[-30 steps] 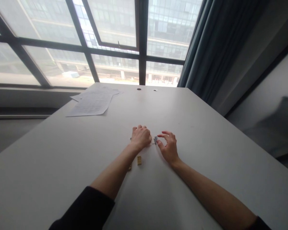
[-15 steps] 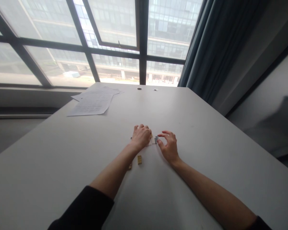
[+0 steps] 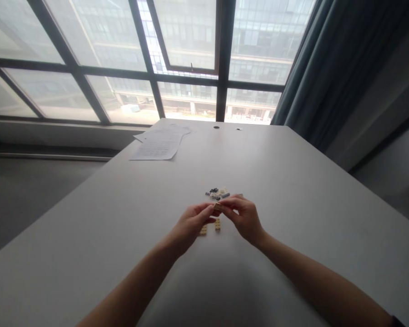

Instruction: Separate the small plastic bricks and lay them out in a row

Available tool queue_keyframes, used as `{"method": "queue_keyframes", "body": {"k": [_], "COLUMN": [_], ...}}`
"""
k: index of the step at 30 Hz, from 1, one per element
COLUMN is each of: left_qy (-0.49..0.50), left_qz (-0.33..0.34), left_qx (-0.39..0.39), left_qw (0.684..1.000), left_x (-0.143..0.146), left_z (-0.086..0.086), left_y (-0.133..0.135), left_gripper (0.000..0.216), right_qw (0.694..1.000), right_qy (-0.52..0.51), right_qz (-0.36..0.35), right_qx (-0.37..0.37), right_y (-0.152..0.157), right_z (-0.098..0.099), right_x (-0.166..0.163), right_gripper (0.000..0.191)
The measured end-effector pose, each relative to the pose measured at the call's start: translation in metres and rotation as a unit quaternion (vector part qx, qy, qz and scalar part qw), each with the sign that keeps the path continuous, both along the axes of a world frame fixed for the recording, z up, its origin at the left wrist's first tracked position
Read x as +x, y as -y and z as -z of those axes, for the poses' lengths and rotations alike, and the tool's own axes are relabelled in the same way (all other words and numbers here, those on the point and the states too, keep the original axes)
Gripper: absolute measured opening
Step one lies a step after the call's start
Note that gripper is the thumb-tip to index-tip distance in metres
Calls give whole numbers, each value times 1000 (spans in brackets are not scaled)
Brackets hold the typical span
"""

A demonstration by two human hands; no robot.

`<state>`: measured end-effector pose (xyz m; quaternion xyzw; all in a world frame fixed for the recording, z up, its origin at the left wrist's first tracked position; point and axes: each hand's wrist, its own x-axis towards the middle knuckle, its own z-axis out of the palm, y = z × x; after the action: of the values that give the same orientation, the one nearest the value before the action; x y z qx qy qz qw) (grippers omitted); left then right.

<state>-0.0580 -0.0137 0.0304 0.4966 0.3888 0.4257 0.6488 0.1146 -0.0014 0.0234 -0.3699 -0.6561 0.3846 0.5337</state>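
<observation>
Far to the left of the pile of small bricks (image 3: 217, 193), and well beyond it toward the window (image 3: 187, 41), a loose stack of printed papers (image 3: 158, 145) lies close to the left edge of the white table (image 3: 88, 218). From the papers across to the pile the tabletop is bare, a wide open stretch.

Nearer than the pile and slightly left of it is the left hand (image 3: 190, 223). Its thumb and fingers are drawn together on the left end of a tan brick (image 3: 217, 207). That brick sits just this side of the pile, apart from it, and seems lifted clear of the tabletop.

Below it, nearer again than the pile, two more pieces lie flat on the table. The left yellow brick (image 3: 203, 230) is tucked against the left hand's fingers, and the right yellow brick (image 3: 217, 224) lies just beside it.

Straight beyond the pile, near the table's far edge, are two small round holes (image 3: 216, 127).

Nearer than the pile and just to its right, the right hand (image 3: 244, 219) pinches the right end of the same tan brick between thumb and forefinger, with the other fingers curled in.

Right of the pile the surface runs bare to the right edge, well apart from it. A dark curtain (image 3: 327, 68) hangs past the far right corner.
</observation>
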Motion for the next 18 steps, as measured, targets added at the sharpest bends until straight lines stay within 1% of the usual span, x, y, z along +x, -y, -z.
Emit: {"method": "queue_keyframes", "body": {"k": [2, 4, 7, 9, 12, 15, 18], "left_qy": [30, 49, 48, 25, -38, -108, -154], "left_qz": [-18, -38, -44, -53, -83, -110, -119], "left_qx": [-30, -47, -45, -32, 3, 51, 101], "left_qw": [999, 997, 997, 998, 996, 987, 976], "left_x": [-5, -10, -16, -19, -20, -20, -22], "left_z": [0, 0, 1, 1, 1, 1, -1], "left_y": [5, 9, 13, 15, 17, 18, 17], "left_gripper": [31, 31, 33, 34, 35, 34, 31], "right_qw": [994, 980, 960, 952, 949, 944, 939], "right_qy": [-47, -88, -123, -135, -150, -162, -164], "right_qz": [-37, -68, -80, -83, -81, -87, -98], "right_qx": [-89, -167, -237, -262, -264, -273, -285], "right_y": [1, 1, 1, 2, 4, 6, 7], "right_z": [-3, -5, -9, -10, -11, -10, -9], "right_x": [-8, -16, -25, -29, -31, -31, -30], "right_gripper": [13, 15, 18, 20, 22, 24, 27]}}
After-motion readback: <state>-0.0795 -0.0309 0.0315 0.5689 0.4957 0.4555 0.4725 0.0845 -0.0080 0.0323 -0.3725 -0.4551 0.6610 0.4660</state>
